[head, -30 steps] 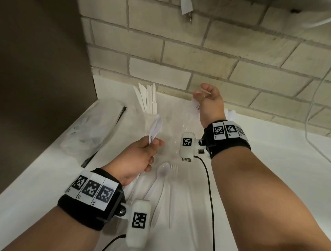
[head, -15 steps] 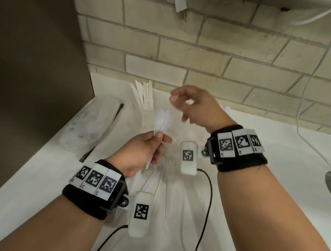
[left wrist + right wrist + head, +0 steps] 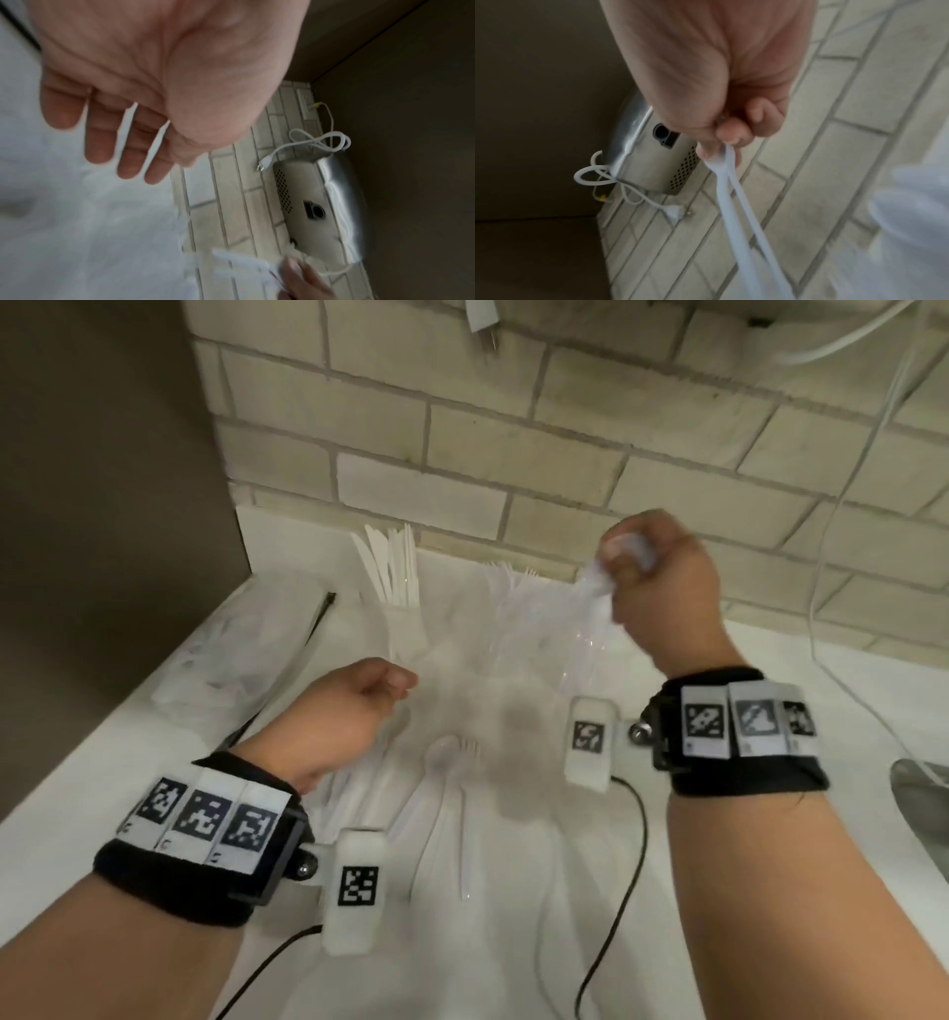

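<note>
White worktop (image 3: 128,788) runs under your arms up to a pale brick wall (image 3: 513,428), with a dark side panel (image 3: 102,505) closing it off on the left. A crumpled clear bag (image 3: 226,654) lies along that left edge.

Your right hand (image 3: 662,588) is raised above the worktop, near the wall. Its fingers are curled, and thumb and fingertips pinch two white plastic spoons (image 3: 734,194) together. Their handles slant down and away from the hand, clear of the surface. The pale shape at the top of your fist in the head view is probably the bowls, though blur leaves that unsure.

Your left hand (image 3: 349,711) hovers lower, over the loose cutlery, fingers relaxed and slightly apart, holding nothing.

Beyond it a clear cup of white knives (image 3: 393,572) stands upright near the wall, with a bunch of forks (image 3: 508,575) just to its right. A lone spoon (image 3: 442,760) and a fork (image 3: 464,793) lie side by side between your wrists.
</note>
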Motion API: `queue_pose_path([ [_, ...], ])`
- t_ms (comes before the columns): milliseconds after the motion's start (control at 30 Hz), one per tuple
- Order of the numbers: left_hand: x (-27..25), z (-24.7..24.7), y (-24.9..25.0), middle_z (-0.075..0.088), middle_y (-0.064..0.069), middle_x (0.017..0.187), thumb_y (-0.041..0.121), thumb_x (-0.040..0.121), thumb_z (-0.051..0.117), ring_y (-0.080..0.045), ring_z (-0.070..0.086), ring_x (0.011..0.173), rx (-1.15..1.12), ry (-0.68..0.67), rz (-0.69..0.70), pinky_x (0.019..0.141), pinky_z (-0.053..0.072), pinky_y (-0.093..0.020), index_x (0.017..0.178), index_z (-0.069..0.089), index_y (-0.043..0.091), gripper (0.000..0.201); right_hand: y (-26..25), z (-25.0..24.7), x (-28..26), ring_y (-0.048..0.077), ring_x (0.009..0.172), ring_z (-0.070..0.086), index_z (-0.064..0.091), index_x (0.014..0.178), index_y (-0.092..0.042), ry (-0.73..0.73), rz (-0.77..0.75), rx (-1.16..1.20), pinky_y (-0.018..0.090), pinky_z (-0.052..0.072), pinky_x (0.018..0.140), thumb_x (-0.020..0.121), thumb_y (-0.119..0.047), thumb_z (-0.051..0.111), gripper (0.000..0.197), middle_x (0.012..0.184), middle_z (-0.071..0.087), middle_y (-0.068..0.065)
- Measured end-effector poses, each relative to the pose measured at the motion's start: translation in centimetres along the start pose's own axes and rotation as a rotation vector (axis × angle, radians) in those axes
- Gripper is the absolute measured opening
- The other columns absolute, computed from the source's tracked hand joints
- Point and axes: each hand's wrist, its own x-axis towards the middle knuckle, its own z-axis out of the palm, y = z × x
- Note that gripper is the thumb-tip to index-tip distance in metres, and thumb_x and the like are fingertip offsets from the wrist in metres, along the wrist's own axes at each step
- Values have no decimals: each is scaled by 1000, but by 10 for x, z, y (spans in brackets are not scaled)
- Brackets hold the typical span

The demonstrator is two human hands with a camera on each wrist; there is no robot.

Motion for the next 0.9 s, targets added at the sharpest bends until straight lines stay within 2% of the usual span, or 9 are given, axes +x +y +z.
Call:
queue_pose_path([
  [100, 2, -23, -13, 62, -5, 122, 25, 97, 44, -24, 55, 112, 345, 106, -64, 91, 43, -34, 114, 62, 14, 27, 6, -19, 17, 15, 77, 53, 59, 103, -5, 179, -68, -142, 15, 37, 63, 92, -5, 45, 17, 89, 61, 0],
  [233, 3, -35, -31, 50, -12, 132, 37, 84, 64, -28, 55, 111, 604, 50, -240, 89, 46, -33, 132, 46, 19, 55, 18, -16, 34, 21, 82, 54, 55, 109, -4, 135, -1, -315, 22, 32, 64, 92, -1, 41, 22, 99, 66, 13],
  [433, -3, -30, -43, 44, -8, 138, 45, 64, 79, -23, 51, 118, 714, -165, -298, 99, 45, -36, 145, 26, 27, 98, 41, 17, 32, 34, 93, 60, 53, 113, -6, -76, 171, -435, 31, 40, 67, 92, 0, 40, 26, 105, 65, 18],
  [533, -6, -26, -43, 39, -4, 141, 42, 59, 84, -19, 49, 120, 690, -235, -278, 96, 44, -28, 147, 20, 30, 109, 47, 24, 28, 38, 102, 59, 46, 129, -13, -230, 229, -549, 35, 44, 73, 97, -21, 49, 34, 120, 57, 21],
  [600, -8, -24, -44, 36, -3, 141, 41, 53, 87, -20, 49, 120, 664, -259, -265, 96, 45, -29, 147, 17, 33, 117, 46, 21, 26, 38, 103, 60, 40, 139, -22, -249, 225, -616, 39, 47, 80, 94, -32, 57, 49, 134, 43, 18],
  [667, -11, -23, -44, 32, -3, 141, 42, 48, 88, -21, 48, 119, 662, -286, -261, 97, 46, -33, 147, 12, 36, 125, 39, 18, 20, 38, 98, 62, 41, 140, -23, -183, 197, -618, 39, 48, 83, 92, -30, 60, 52, 140, 35, 15],
  [733, -14, -22, -45, 25, -1, 142, 42, 45, 89, -21, 47, 120, 687, -320, -265, 99, 46, -34, 147, 6, 38, 132, 26, 18, 7, 37, 97, 62, 48, 133, -18, -140, 175, -580, 35, 46, 82, 91, -25, 61, 44, 137, 38, 13],
  [800, -17, -19, -43, 20, 0, 143, 43, 43, 89, -21, 48, 120, 719, -352, -265, 98, 48, -35, 147, 1, 41, 136, 12, 23, -12, 32, 102, 61, 55, 122, -15, -208, 168, -542, 32, 44, 83, 89, -25, 64, 35, 122, 51, 10],
  [900, -21, -12, -41, 15, 2, 141, 41, 42, 89, -20, 50, 117, 756, -362, -263, 93, 51, -35, 146, -2, 42, 139, -5, 37, -52, 23, 103, 60, 57, 113, -13, -562, 206, -497, 25, 42, 78, 84, -35, 70, 38, 99, 55, 0],
])
